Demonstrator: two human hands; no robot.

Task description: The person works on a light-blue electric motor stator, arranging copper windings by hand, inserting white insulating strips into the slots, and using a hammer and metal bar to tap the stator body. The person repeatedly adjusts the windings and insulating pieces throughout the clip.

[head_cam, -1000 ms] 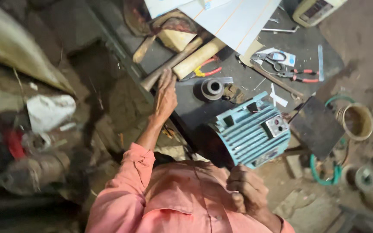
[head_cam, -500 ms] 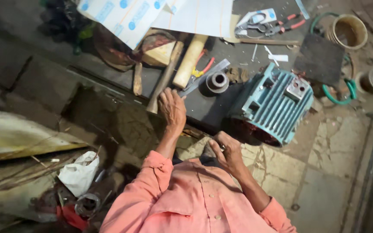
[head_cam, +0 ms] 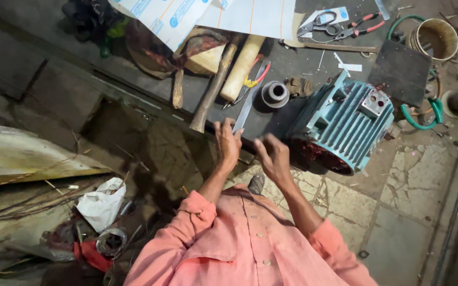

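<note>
Dark workbench (head_cam: 287,114) over cracked stone floor | left hand (head_cam: 228,145) at bench edge, fingers pinching near end of long metal strip (head_cam: 247,100) | right hand (head_cam: 274,156) just beside, fingers loosely spread, empty | teal motor housing (head_cam: 345,127) near right | best gripping strip firmly, clear of hammer (head_cam: 216,85).

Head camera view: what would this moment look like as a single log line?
left hand: fingers on flat metal strip | right hand: open, empty, beside it | nearby: teal finned motor housing, wooden-handled hammer | surface: dark bench
</note>
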